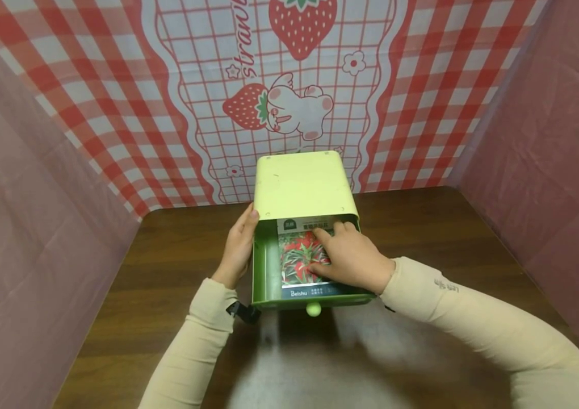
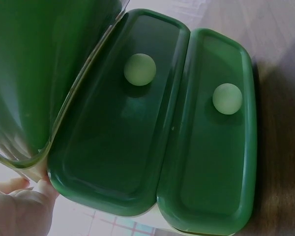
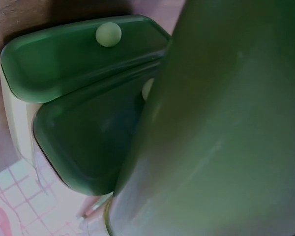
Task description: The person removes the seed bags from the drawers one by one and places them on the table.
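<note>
A small drawer cabinet (image 1: pixel 302 184) with a pale yellow-green top stands on the table, its upper green drawer (image 1: pixel 266 272) pulled out. Inside that drawer lies a seed packet (image 1: pixel 297 255) printed with red flowers and green leaves. My right hand (image 1: pixel 353 255) reaches in from the right and touches the packet's face, thumb and index finger apart; its other fingertips are partly hidden under the cabinet's front edge. At the cabinet's left side my left hand (image 1: pixel 238 247) rests against it, thumb near the front corner. The left wrist view shows part of the left hand (image 2: pixel 22 206) beside the cabinet.
Two lower drawers, a middle one (image 2: pixel 103 132) and a bottom one (image 2: pixel 211 157), are shut, with round pale knobs. The open drawer's knob (image 1: pixel 313 309) faces me. A strawberry-print cloth (image 1: pixel 294 74) hangs behind the brown wooden table (image 1: pixel 162 284); pink curtains (image 1: pixel 540 113) flank it.
</note>
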Demonstrator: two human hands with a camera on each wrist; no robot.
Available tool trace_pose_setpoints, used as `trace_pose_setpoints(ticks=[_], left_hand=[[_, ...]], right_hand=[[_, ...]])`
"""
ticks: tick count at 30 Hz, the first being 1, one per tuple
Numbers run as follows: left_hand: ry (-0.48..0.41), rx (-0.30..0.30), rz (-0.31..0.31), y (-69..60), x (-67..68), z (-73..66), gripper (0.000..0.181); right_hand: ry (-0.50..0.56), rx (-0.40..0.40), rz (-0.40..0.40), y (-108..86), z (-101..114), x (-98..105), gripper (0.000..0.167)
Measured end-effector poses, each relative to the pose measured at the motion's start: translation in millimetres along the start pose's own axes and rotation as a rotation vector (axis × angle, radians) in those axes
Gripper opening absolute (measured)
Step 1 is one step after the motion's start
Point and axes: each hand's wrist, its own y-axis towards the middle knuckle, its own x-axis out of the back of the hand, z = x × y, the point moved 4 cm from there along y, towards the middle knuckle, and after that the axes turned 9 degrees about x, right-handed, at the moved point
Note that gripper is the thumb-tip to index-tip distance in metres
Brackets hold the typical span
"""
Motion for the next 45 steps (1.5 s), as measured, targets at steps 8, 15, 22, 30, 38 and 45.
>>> trace_pose_setpoints(ticks=[8, 15, 22, 30, 38, 45], left_hand=[[0.005, 0.005, 0.000, 1.1, 1.0, 1.1, 0.058], [-0.005, 0.017, 0.011, 0.2, 0.7, 1.4, 0.059], [-0.018, 0.024, 0.004, 1.2, 0.8, 1.8, 0.058], [-0.020, 0.025, 0.007, 1.1, 0.4, 2.3, 0.058], [-0.045, 0.035, 0.015, -1.0, -0.7, 1.1, 0.059], [-0.056, 0.024, 0.017, -0.9, -1.4, 0.5, 0.060]], right_hand=[[0.017, 0.004, -0.022, 1.8, 0, -2, 0.075], [0.096, -0.001, -0.057, 2.1, -3, 0, 0.063], [0.143, 0.008, -0.080, 2.3, -2, -2, 0.061], [0.286, -0.020, -0.066, 2.1, -2, -2, 0.064], [0.477, -0.070, -0.084, 1.9, -8, -1, 0.059], [0.704, -0.139, -0.068, 0.2, -13, 0, 0.056]])
